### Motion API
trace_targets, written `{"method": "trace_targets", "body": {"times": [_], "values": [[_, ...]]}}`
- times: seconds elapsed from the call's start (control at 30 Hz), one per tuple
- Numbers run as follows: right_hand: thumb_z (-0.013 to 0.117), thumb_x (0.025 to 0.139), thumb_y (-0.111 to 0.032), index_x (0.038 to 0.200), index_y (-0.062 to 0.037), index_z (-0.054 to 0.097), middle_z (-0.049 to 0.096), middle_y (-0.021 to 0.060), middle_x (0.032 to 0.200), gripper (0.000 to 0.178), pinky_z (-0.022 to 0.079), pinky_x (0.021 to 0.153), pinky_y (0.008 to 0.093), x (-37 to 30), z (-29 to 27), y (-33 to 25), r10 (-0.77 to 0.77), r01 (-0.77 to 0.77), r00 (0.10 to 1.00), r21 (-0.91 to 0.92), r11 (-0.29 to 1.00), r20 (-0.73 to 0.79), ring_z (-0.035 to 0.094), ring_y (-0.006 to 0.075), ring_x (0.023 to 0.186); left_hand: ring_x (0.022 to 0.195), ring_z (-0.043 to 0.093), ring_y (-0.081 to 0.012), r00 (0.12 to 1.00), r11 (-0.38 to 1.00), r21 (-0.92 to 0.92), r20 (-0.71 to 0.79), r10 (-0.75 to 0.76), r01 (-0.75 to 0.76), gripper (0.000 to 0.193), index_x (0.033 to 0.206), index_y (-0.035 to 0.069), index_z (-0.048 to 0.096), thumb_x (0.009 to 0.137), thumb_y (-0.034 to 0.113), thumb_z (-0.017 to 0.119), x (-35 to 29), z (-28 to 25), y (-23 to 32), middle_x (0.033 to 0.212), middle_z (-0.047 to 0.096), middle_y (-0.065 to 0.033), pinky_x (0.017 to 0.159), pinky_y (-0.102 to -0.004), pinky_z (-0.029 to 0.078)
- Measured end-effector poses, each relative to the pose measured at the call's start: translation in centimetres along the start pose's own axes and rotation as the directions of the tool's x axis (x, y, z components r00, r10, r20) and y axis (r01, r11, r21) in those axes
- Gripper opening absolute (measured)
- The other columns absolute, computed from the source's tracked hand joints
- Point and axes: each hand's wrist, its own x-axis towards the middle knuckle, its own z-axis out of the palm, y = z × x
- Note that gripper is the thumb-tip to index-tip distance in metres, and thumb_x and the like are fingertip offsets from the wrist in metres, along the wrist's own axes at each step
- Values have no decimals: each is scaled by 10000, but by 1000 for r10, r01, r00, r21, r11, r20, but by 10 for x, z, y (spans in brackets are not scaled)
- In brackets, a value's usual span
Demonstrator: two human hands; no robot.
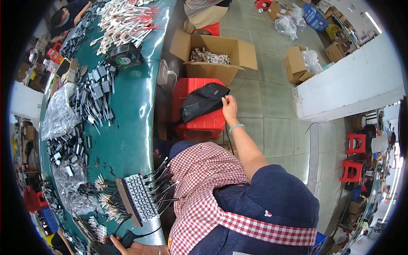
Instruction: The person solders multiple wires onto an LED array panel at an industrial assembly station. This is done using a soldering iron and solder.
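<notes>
Bag (202, 102) pinched by right hand (230, 106); left hand (138, 248) apparently holds dark tool (128, 236).

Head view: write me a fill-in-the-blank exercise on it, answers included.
The right hand pinches the edge of a bag-like item coloured ____.
That item lies on a plastic stool coloured ____.
The open box beyond the stool is made of ____.
The workbench stands to the ____ of the stool.
Missing words: black; red; cardboard; left.

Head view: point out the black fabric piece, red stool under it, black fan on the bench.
Black fabric piece (202, 103): head view, middle.
Red stool (182, 88): head view, bare seat.
Black fan (123, 60): head view, hub.
</notes>
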Motion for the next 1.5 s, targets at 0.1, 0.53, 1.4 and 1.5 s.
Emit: {"method": "trace_targets", "body": {"times": [0.1,0.53,1.4,1.5], "values": [[722,839,-182,878,-92,620,311,167,1558,142,344,1097,426,-1,7,-1,-448,349,874,-398,848,-186,373,350,1371,843,646,-253,998,978,201,-7,55,-52,150,867,-25,764,858,114,708,-5,2,6,1182,596,-233,718,-360,598],[640,925,-132,853,-41,558,506,-17,739,142,399,701,262,36,-21,-10,-356,376,921,-120,919,157,442,107,716,797,625,-230,995,996,-66,-80,55,-60,183,876,-76,721,708,-24,773,-20,46,40,973,665,-151,628,-360,533],[739,818,-142,994,19,585,623,161,1011,284,453,936,415,-26,-4,-60,-856,644,511,-623,445,-83,590,308,1024,869,599,-115,986,982,-122,-69,-152,143,415,1184,-60,598,780,-84,692,-43,30,36,1135,646,-117,699,-210,475],[617,900,-3,1066,39,565,631,168,1134,179,493,945,362,-123,52,-121,-763,755,639,109,646,98,612,264,1075,800,622,-172,964,961,-141,-81,-253,240,557,1268,-18,526,743,-120,682,-67,37,43,1119,638,-155,702,-275,519]]}}
